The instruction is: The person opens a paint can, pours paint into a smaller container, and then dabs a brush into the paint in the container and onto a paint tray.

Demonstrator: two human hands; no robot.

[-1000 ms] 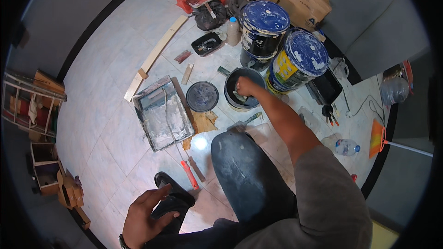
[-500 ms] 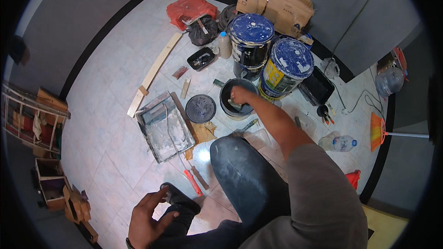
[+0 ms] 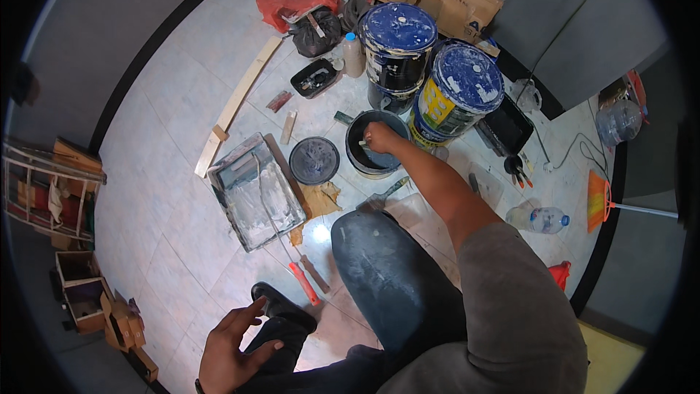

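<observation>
My right hand (image 3: pixel 380 138) reaches down into a dark, open bucket (image 3: pixel 373 172) in the middle of the floor. Its fingers are closed on a small pale thing, mostly covered by the hand, whose kind I cannot make out. A greenish handle (image 3: pixel 343 117) sticks out over the bucket's left rim. Left of the bucket lies a round grey lid (image 3: pixel 314 161) smeared with paint. Low on the left, my left hand (image 3: pixel 235 350) hangs over my lower leg, fingers apart and holding nothing. Ahead of it a roller frame with a red grip (image 3: pixel 305 284) leans in a paint tray (image 3: pixel 255 193).
Blue-lidded paint pails (image 3: pixel 397 29) stand behind the bucket. A paintbrush (image 3: pixel 384 194) lies close to my knee. To the right are a black tray (image 3: pixel 508 128), a plastic bottle (image 3: pixel 548 220) and an orange broom (image 3: pixel 598 201). A long wooden strip (image 3: pixel 240 106) lies at the left.
My right hand has shifted slightly up and back inside the bucket, and the pale thing shows less. The whole view has shifted a little. My left hand stays nearly still.
</observation>
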